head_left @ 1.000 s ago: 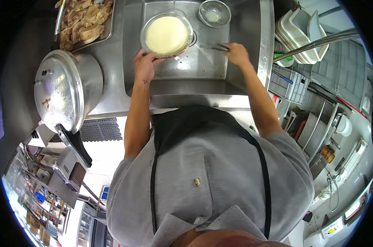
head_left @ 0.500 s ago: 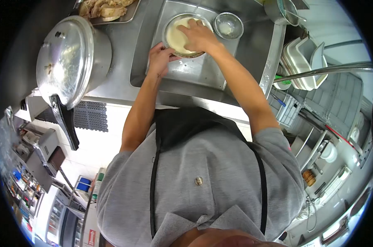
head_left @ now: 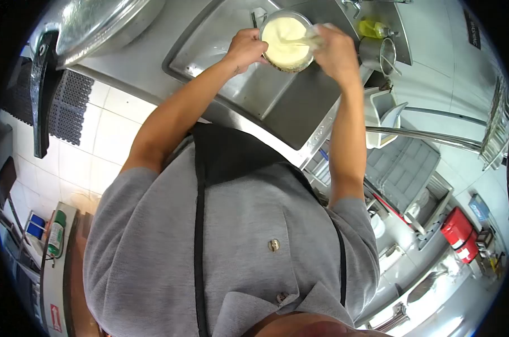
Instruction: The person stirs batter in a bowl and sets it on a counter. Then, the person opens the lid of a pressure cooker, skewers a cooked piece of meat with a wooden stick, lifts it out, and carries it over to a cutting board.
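Over the sink (head_left: 308,106), the left hand (head_left: 246,50) pinches the bowl (head_left: 287,68) at its rim; the right hand (head_left: 336,53), at the pale mixture (head_left: 281,29), is too blurred to tell its grip. Stirring or scooping seems in hand; the next move likely calls for steadiness.

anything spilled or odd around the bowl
Nothing looks clearly spilled or damaged. One oddity: brownish specks along the near side of the bowl in the left hand, standing out against the pale contents; dirt or pattern, I can't tell.

Black perforated mat (head_left: 70,108) on white tiled floor (head_left: 118,108), pale tiled wall (head_left: 442,48).
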Tool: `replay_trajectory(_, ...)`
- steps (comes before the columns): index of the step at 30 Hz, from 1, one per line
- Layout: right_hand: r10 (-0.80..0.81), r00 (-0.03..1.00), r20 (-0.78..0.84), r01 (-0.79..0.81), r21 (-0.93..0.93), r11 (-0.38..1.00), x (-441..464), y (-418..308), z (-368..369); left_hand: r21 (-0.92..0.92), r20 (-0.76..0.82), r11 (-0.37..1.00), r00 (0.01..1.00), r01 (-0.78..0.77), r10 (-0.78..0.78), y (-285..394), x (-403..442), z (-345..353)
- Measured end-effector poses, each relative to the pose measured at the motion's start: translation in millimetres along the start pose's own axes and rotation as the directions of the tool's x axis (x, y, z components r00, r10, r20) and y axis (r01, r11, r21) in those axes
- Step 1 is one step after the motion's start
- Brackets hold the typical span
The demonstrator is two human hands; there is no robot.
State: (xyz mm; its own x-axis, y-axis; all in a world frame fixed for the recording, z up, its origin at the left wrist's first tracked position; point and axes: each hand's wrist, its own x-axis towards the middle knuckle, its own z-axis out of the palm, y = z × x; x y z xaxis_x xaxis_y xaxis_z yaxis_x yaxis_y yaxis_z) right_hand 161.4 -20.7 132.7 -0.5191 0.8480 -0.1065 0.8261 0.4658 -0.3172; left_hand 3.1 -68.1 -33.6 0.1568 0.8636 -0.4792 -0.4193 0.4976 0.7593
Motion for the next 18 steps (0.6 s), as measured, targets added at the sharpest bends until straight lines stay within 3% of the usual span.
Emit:
replay_trajectory(5,-0.039,0.986,-0.160,0.007,-0.194,0.981,-10,-30,-67,0.021,0.010,1.000,1.000,-0.009,0.009,12,-2,6)
replay_trajectory(8,0.053,0.972,-0.231,-0.051,0.017,0.999,-14,-33,-85,0.035,0.009,0.999,1.000,-0.017,0.016,16,-4,7)
replay_trajectory(14,0.079,0.896,-0.437,-0.044,0.089,0.995,-11,-23,-65,0.034,-0.002,0.999,1.000,-0.010,0.010,8,0,3)
replay_trajectory(15,0.051,0.867,-0.496,-0.090,-0.057,0.994,-7,-25,-48,0.042,-0.006,0.999,1.000,-0.006,0.007,5,2,3)
replay_trajectory(16,0.163,0.863,-0.478,-0.199,-0.025,0.980,-2,-13,-17,0.044,-0.006,0.999,1.000,-0.007,0.008,8,0,3)
replay_trajectory(17,0.063,0.934,-0.353,-0.119,-0.138,0.983,1,13,14,0.043,0.005,0.999,1.000,-0.003,0.002,14,-5,4)
replay_trajectory(18,0.188,0.976,-0.112,-0.194,-0.045,0.980,3,17,33,0.042,0.014,0.999,1.000,0.003,-0.004,17,-9,5)
